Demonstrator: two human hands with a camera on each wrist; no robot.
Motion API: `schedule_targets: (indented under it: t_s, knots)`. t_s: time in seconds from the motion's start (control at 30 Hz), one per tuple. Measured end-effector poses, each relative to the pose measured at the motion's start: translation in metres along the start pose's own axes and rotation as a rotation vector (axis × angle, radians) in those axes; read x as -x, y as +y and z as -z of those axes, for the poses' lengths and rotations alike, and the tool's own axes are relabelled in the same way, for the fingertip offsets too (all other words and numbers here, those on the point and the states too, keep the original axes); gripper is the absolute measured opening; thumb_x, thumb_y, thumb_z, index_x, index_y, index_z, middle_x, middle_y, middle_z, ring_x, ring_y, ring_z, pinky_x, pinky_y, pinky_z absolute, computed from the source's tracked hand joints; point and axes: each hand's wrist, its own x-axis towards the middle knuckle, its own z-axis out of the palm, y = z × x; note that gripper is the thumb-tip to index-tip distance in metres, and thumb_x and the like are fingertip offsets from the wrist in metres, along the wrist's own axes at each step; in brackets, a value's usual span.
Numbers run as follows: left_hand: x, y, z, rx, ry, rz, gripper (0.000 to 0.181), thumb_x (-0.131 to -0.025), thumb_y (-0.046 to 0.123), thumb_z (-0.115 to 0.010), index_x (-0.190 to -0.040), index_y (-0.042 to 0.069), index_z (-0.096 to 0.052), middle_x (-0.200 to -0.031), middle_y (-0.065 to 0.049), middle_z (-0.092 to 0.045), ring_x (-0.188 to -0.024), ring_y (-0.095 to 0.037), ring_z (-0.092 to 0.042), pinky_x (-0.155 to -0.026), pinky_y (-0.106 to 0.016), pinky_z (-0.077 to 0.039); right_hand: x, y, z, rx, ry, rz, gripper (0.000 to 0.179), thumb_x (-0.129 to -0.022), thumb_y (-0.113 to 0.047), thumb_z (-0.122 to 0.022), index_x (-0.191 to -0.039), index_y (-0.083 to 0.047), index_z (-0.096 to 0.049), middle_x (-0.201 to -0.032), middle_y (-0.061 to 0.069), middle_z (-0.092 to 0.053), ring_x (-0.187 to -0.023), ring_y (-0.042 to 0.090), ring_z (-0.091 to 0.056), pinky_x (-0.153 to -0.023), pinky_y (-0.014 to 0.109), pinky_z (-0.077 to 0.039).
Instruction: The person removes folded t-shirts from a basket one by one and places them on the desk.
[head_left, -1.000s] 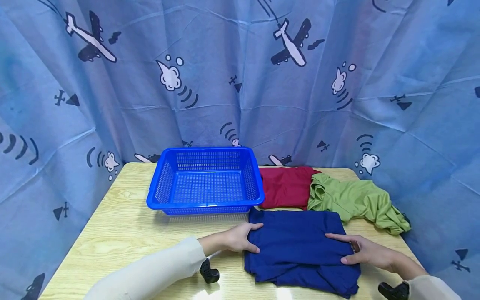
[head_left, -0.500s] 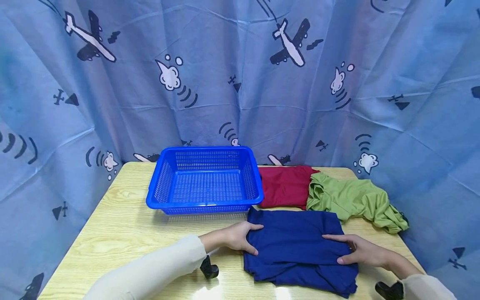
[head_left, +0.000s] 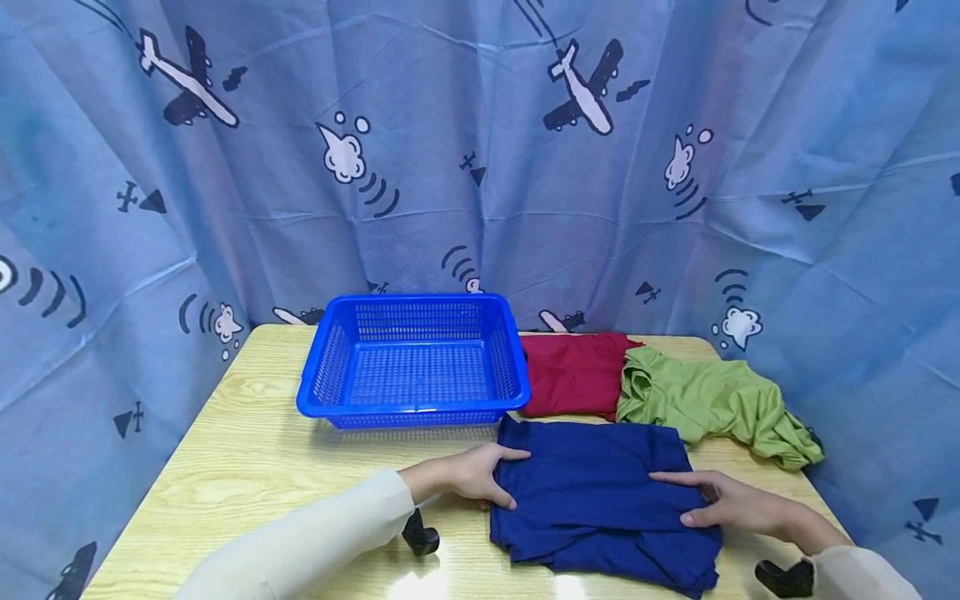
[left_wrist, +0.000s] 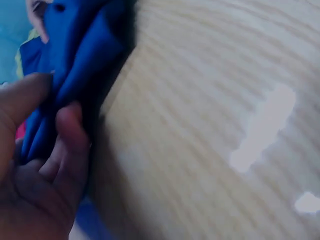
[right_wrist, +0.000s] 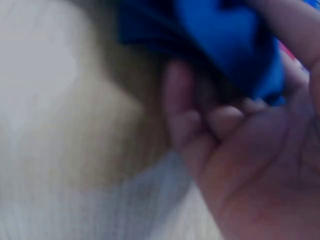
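A folded navy cloth (head_left: 592, 483) lies near the front right of the table, with uneven layers showing along its near edge. On its left side, my left hand (head_left: 476, 475) grips the edge, thumb on top. The left wrist view shows the curled fingers (left_wrist: 72, 127) tucked at the underside of the fabric. My right hand (head_left: 738, 504) holds the opposite side, index finger and thumb over the top layer. From the right wrist, the other fingers (right_wrist: 180, 90) bend in below the cloth's edge, partly hidden by it.
Behind the navy cloth sits a blue plastic basket (head_left: 416, 410) with mesh walls, nothing in it. A folded red cloth (head_left: 573, 375) lies to its right, beside a crumpled green cloth (head_left: 712, 400) reaching the right edge of the wooden table (head_left: 247, 467). A patterned curtain (head_left: 420, 167) hangs behind.
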Motion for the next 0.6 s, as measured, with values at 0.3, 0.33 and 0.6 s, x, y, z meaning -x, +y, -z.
schedule_targets:
  t_s: [0.3, 0.33, 0.6]
  knots:
    - [0.015, 0.005, 0.011, 0.111, -0.121, 0.028, 0.079, -0.085, 0.001, -0.076, -0.155, 0.009, -0.041, -0.057, -0.002, -0.055, -0.048, -0.013, -0.057, -0.046, -0.023, -0.048, 0.009, -0.010, 0.007, -0.137, -0.040, -0.111, 0.051, -0.109, -0.015, -0.041, -0.157, 0.000, -0.031, -0.117, 0.022, -0.064, -0.096, -0.005, -0.061, -0.080, 0.023, -0.053]
    - [0.016, 0.007, 0.013, 0.121, -0.134, 0.036, 0.079, -0.086, 0.001, -0.076, -0.156, 0.009, -0.040, -0.059, -0.004, -0.058, -0.049, -0.013, -0.058, -0.047, -0.023, -0.049, 0.010, -0.013, 0.009, -0.142, -0.038, -0.110, 0.050, -0.109, -0.015, -0.040, -0.156, 0.001, -0.033, -0.097, 0.007, -0.065, -0.081, -0.001, -0.059, -0.071, 0.024, -0.050]
    - [0.024, 0.002, 0.025, 0.152, -0.203, 0.046, 0.075, -0.093, 0.005, -0.068, -0.159, 0.012, -0.032, -0.074, -0.006, -0.062, -0.062, -0.014, -0.059, -0.053, -0.025, -0.046, 0.020, -0.028, 0.021, -0.003, 0.063, -0.083, 0.050, -0.111, -0.016, -0.036, -0.151, 0.013, -0.033, -0.079, 0.025, -0.055, -0.059, 0.008, -0.047, -0.055, 0.030, -0.040]
